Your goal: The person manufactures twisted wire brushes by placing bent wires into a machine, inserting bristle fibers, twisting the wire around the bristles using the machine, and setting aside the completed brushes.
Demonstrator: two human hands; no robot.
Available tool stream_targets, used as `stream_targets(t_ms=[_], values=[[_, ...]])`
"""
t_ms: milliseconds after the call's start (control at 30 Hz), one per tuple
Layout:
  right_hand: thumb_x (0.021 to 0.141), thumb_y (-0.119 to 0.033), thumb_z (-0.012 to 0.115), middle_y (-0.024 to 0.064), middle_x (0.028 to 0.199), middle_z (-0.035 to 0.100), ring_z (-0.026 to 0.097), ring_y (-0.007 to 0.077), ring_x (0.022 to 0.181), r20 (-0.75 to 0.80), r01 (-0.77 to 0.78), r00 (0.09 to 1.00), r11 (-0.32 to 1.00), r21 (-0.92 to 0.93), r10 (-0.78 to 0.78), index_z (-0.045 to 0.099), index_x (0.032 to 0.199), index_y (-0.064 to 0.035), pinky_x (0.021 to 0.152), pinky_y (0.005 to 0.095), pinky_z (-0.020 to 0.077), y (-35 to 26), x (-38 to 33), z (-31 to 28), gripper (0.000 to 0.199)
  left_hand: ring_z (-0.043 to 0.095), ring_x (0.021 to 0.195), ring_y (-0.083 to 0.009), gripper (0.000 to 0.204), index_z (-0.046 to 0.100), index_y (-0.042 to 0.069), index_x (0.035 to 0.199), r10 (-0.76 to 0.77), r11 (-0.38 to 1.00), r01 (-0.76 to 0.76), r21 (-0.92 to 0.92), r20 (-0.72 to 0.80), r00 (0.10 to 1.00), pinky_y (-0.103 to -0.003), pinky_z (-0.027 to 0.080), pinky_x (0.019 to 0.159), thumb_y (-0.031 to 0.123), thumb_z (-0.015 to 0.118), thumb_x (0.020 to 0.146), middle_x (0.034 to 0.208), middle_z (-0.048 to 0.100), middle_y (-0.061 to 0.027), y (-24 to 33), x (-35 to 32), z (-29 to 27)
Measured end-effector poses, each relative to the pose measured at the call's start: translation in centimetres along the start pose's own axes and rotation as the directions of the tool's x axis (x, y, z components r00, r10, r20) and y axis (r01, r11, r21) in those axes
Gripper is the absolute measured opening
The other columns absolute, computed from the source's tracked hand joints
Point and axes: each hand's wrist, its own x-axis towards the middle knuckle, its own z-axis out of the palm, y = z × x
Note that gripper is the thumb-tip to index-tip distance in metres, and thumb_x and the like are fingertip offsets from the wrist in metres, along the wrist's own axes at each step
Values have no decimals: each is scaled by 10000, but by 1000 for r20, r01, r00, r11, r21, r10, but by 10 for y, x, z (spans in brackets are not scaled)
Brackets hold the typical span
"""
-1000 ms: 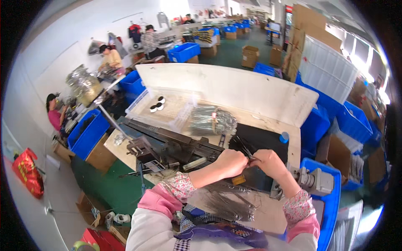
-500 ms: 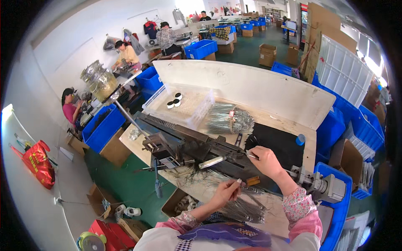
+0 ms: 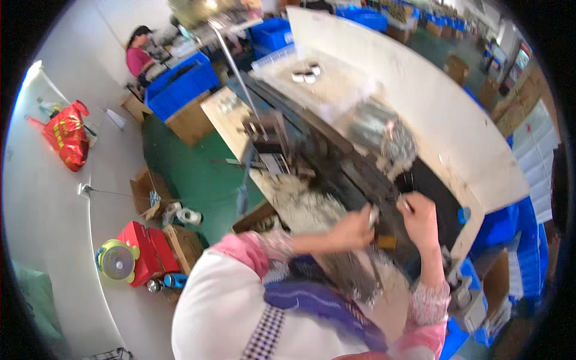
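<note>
A dark metal bench machine point(image 3: 324, 141) runs slantwise across the worktable. At its near side my left hand point(image 3: 354, 231) is closed around a pale silvery handle point(image 3: 374, 215), blurred by motion. Just to the right, my right hand point(image 3: 420, 219) is pinched on a small shiny metal piece, mostly hidden by the fingers, at the machine's end over a black mat point(image 3: 441, 186). A small yellow-brown block point(image 3: 387, 242) lies between and below both hands. Loose thin metal wires point(image 3: 354, 273) are heaped under my left forearm.
Behind the machine lie a tied wire bundle point(image 3: 375, 129) and a pale tray point(image 3: 327, 111) with black-and-white round pieces. A white board point(image 3: 420, 66) bounds the table's far side. A blue cap point(image 3: 464, 216) sits by the right edge. Another person point(image 3: 139, 57) works at far left.
The view has turned, so the bench appears rotated clockwise. My left hand has moved forward to the machine's handle, nearer my right hand. The right hand stays pinched at the machine's end.
</note>
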Motion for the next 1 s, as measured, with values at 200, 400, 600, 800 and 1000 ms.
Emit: stream_targets(t_ms=[200, 400, 600, 800, 1000], values=[[700, 34, 619, 124, 838, 600, 619, 319, 762, -191, 124, 967, 969, -214, -165, 643, 907, -35, 662, 377, 507, -27, -13, 0, 219, 584, 955, -393, 535, 494, -23, 1210, -24, 998, 19, 57, 94, 995, -432, 472, 834, 275, 687, 810, 1028, 609, -217, 7, -13, -42], [703, 29, 636, 105, 917, 572, 643, 311, 768, -34, -189, 982, 981, -32, 188, 605, 962, -50, 648, 401, 531, -17, -131, 30, 273, 425, 1223, -338, 465, 467, -49, 1262, 340, 776, 237, 584, -704, 623, -477, 313, 1037, 216, 566, 893, 1295, 451, -208, -22, -89, -165], [732, -36, 669, 131, 1020, 538, 630, 341, 834, -199, -207, 965, 964, -167, 173, 556, 1052, -64, 680, 430, 538, 3, -101, 41, 341, 367, 1307, -270, 558, 355, -54, 1376, -482, 876, 346, -336, -634, 605, -403, 284, 1085, 282, 500, 955, 1406, 372, -204, -64, -111, -169], [744, -43, 655, 119, 948, 538, 621, 347, 758, -93, -281, 960, 913, -296, 265, 519, 885, -76, 628, 439, 514, 41, -96, 49, 199, 587, 935, -197, 394, 605, -28, 1095, -100, 933, 269, 238, -548, 831, -310, 466, 827, 333, 532, 955, 1082, 599, -146, -33, -74, -107], [774, -4, 629, 142, 976, 529, 605, 386, 806, -150, -279, 958, 920, -275, 246, 485, 949, -67, 648, 452, 500, 41, -100, 47, 235, 572, 541, -116, 560, 641, -19, 1010, -730, 600, 558, -574, -108, 675, -246, 422, 453, 513, 474, 949, 738, 640, -59, -69, -16, -135]])
